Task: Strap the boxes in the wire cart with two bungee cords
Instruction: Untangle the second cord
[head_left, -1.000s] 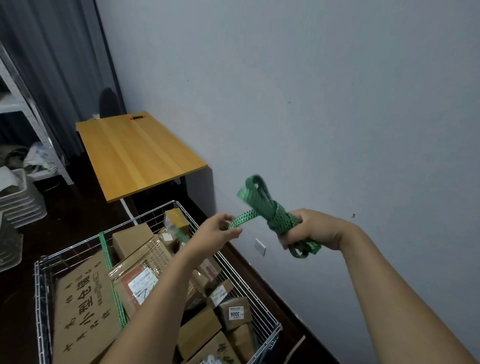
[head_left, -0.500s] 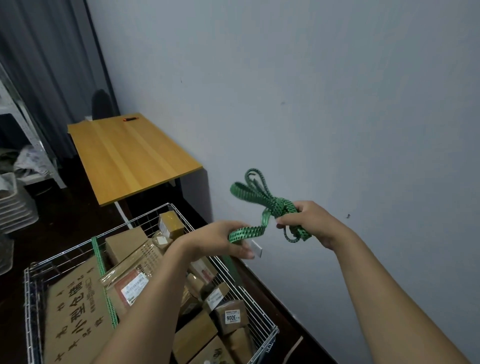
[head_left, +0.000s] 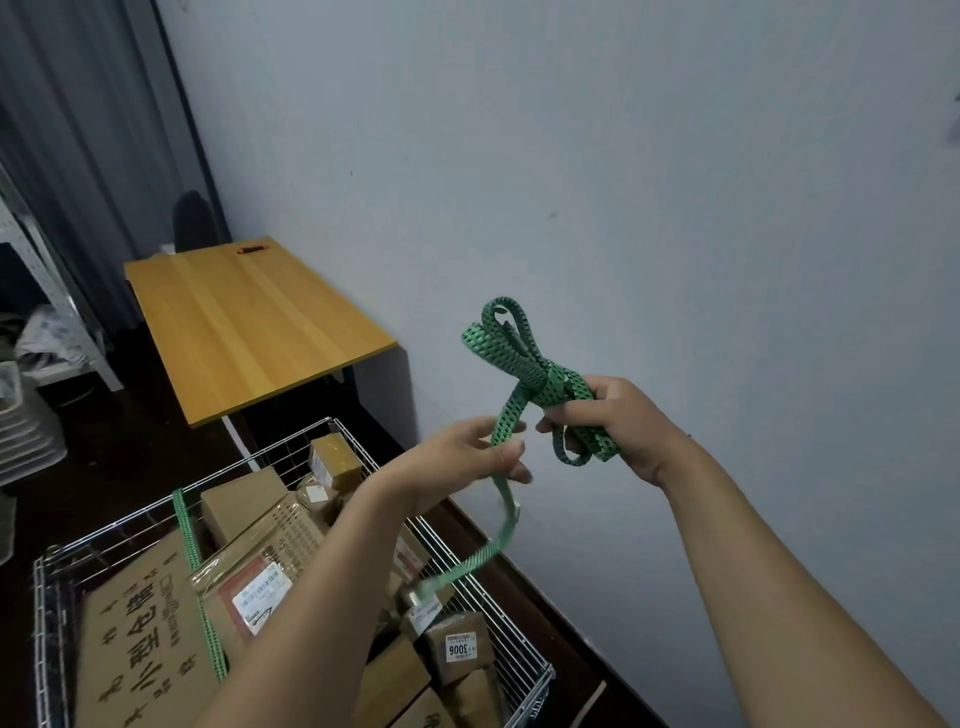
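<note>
one flat green bungee cord (head_left: 195, 566) already strapped across cardboard boxes (head_left: 244, 506) in wire cart (head_left: 291, 447). second coiled green cord (head_left: 535, 376): right hand (head_left: 618, 426) grips bundle, left hand (head_left: 467, 457) pinches free end. hooking left.

wire cart (head_left: 283, 446): cardboard boxes (head_left: 130, 649), one bungee cord (head_left: 193, 551) strapped across | wooden table (head_left: 249, 332): small orange-black item (head_left: 253, 249) at far edge

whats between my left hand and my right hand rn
In the head view, a short stretch of the green bungee cord spans the gap, from the left hand up to the rest of it, coiled in the right hand.
</note>
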